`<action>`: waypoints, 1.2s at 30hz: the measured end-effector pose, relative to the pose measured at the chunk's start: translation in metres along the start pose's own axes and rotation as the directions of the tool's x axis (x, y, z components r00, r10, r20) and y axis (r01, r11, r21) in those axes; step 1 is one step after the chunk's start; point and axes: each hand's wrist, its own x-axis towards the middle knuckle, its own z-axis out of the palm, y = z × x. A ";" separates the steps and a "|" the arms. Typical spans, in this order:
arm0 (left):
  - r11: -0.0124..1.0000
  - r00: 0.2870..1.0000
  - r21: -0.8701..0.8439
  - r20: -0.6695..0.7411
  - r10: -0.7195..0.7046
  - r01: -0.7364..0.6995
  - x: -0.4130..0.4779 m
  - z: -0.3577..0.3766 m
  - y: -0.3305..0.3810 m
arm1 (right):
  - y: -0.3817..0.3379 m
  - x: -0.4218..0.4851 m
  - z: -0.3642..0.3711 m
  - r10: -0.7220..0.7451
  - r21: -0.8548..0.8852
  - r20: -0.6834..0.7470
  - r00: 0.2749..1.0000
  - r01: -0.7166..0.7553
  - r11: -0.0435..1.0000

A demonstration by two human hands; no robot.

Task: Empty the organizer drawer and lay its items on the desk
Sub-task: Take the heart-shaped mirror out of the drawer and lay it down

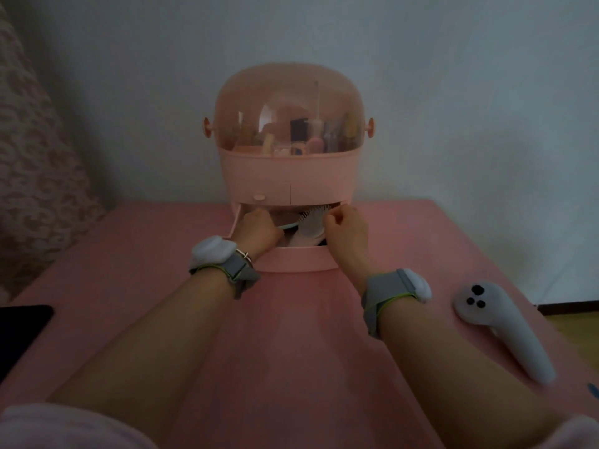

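- Head view, dim light: pink organizer straight ahead of both hands, on a pink desk, against the wall.
- Bottom drawer pulled out toward the wrists, both hands reaching inside.
- Left hand in the drawer's left half, fingers curled down out of sight; closed around something or not, cannot tell; thin teal handle poking out from just beside it.
- Right hand in the drawer's right half, fingers curled shut at the edge of a hairbrush; grip on it not clear.
- Hairbrush lying between the two hands, bristle head tilted up toward the drawer's back.
- Clear dome on top of the organizer, small bottles behind it, blurred.
- White controller on the desk, well right of the right forearm.
- Dark flat object at the desk's edge, far left of the left forearm.
- Grey bands with white pods on both wrists.
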 end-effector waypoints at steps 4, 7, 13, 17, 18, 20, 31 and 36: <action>0.999 1.000 -0.042 0.001 0.010 -0.010 -0.005 -0.007 0.001 | -0.003 -0.003 -0.002 -0.012 0.009 0.000 1.000 0.012 1.000; 0.999 1.000 -0.035 -0.013 0.008 -0.008 -0.011 -0.013 0.006 | -0.005 -0.006 -0.002 -0.006 0.010 0.023 1.000 0.006 1.000; 0.999 0.999 0.013 -0.012 0.032 -0.032 -0.019 -0.025 0.017 | -0.011 -0.013 -0.007 -0.014 0.022 0.030 0.999 0.013 1.000; 1.000 1.000 -0.010 -0.017 0.012 -0.012 -0.027 -0.034 0.021 | -0.018 -0.019 -0.009 -0.041 0.055 0.003 0.999 0.040 0.998; 1.000 1.000 -0.016 -0.022 0.011 -0.012 -0.029 -0.035 0.021 | -0.019 -0.021 -0.010 -0.049 0.058 0.008 0.999 0.049 0.997; 1.000 1.000 -0.029 -0.030 0.007 -0.008 -0.038 -0.039 0.022 | -0.022 -0.028 -0.014 -0.068 0.059 0.022 0.997 0.067 0.996; 0.975 0.989 -0.223 -0.149 -0.009 -0.024 -0.085 -0.048 0.026 | -0.037 -0.059 -0.025 -0.050 0.105 0.125 0.991 0.036 0.994; 0.969 0.981 -0.227 -0.188 0.050 -0.093 -0.107 -0.043 0.030 | -0.047 -0.071 -0.027 0.055 0.228 0.301 0.952 -0.128 0.965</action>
